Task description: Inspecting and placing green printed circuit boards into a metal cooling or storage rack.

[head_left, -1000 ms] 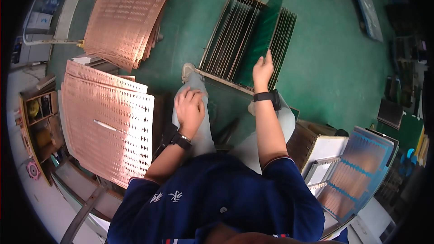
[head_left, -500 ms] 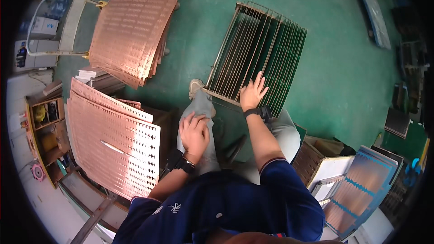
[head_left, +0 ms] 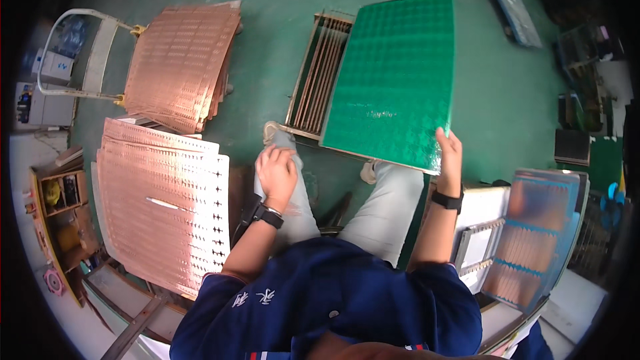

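A large green circuit board panel (head_left: 393, 80) with a glossy face lies tilted over the right part of a slotted wire rack (head_left: 303, 103). My right hand (head_left: 449, 153) grips the panel at its near right corner, thumb on the upper face. In the uncovered left part of the rack, several thin rails show. My left hand (head_left: 277, 172) rests on my left knee, fingers loosely bent, with nothing seen in it. Beside it on the left is a stack of perforated copper-coloured panels (head_left: 160, 187), with a slim white pen (head_left: 162, 203) on top.
A second copper-coloured stack (head_left: 180, 67) lies on a hand cart (head_left: 90, 60) at the far left. At my right stand blue-edged framed panels (head_left: 533, 240). A shelf with small boxes (head_left: 63, 200) is at the left edge. A flat trolley (head_left: 507, 3) stands at the far right.
My right hand has moved right from above the rack and now holds the green panel, which covers much of it. My left hand stays on my knee. The whole view has shifted slightly.
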Demonstrator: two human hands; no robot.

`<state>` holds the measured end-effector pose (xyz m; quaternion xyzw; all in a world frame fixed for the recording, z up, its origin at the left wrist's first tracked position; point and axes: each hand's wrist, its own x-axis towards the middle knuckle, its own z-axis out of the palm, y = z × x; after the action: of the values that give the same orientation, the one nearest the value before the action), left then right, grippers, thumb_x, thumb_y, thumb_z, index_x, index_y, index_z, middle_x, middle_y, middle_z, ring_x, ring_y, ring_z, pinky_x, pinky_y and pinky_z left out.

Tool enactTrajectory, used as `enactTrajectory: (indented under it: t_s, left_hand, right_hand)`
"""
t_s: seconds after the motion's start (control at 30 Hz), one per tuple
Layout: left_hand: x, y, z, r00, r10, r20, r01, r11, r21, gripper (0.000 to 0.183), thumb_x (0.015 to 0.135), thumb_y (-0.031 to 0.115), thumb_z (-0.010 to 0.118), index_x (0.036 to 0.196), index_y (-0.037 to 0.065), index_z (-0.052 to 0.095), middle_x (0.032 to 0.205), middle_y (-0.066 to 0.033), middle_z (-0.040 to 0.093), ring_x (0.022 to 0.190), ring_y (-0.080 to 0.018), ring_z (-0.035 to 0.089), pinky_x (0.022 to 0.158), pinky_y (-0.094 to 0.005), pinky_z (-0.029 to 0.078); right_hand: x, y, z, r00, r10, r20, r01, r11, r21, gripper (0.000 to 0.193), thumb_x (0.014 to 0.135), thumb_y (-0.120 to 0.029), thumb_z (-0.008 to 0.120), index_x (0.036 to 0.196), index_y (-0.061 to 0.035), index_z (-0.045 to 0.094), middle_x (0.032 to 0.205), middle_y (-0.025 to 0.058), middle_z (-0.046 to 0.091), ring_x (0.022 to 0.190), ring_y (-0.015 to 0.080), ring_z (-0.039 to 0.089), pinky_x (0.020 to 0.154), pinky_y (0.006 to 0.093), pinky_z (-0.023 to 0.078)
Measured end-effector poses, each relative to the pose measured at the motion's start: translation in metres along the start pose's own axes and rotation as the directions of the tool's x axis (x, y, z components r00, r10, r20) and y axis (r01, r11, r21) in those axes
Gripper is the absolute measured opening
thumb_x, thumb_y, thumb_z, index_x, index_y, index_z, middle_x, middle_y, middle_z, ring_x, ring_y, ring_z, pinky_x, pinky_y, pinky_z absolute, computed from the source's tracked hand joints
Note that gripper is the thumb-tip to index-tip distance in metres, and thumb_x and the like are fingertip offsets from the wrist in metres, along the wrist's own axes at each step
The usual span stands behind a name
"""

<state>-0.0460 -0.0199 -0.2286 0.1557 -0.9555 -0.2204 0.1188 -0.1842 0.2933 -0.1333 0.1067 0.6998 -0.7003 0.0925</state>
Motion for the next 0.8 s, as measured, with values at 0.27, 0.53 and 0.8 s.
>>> enactTrajectory:
  t_s: [0.27, 0.53, 0.8]
  left_hand:
    - [-0.010, 0.085, -0.054, 0.856, 0.237, 0.459, 0.488, -0.076, -0.870, 0.025, 0.092, 0.019, 0.049, 0.115, 0.011, 0.053, 0.116, -0.0052, 0.057, 0.110, -0.0231, 0.052, 0.096, -0.0437, 0.039]
    - [-0.028, 0.097, -0.110, 0.887, 0.275, 0.372, 0.459, -0.423, -0.781, 0.039, 0.090, 0.012, 0.053, 0.127, 0.008, 0.042, 0.126, -0.0085, 0.050, 0.114, -0.0221, 0.050, 0.094, -0.0402, 0.044]
    - [-0.037, 0.052, -0.124, 0.936, 0.043, 0.348, 0.334, -0.417, -0.846, 0.043, 0.094, 0.030, 0.047, 0.131, 0.009, 0.038, 0.124, -0.0081, 0.050, 0.110, -0.0219, 0.052, 0.089, -0.0386, 0.047]
  right_hand:
    - [-0.109, 0.013, -0.003, 0.972, -0.193, 0.131, 0.075, 0.790, 0.609, 0.039, 0.092, -0.020, 0.051, 0.125, -0.0017, 0.045, 0.125, 0.0089, 0.051, 0.111, 0.0199, 0.051, 0.094, 0.0366, 0.041]
    - [-0.143, 0.004, -0.011, 0.908, -0.303, 0.288, 0.036, 0.743, 0.668, 0.041, 0.092, -0.015, 0.048, 0.129, -0.0014, 0.039, 0.129, 0.0096, 0.048, 0.117, 0.0229, 0.046, 0.098, 0.0392, 0.039]
    - [-0.147, -0.047, -0.095, 0.866, -0.366, -0.340, 0.497, 0.568, 0.656, 0.037, 0.094, -0.018, 0.046, 0.127, -0.0019, 0.042, 0.124, 0.0115, 0.050, 0.110, 0.0225, 0.051, 0.093, 0.0375, 0.044]
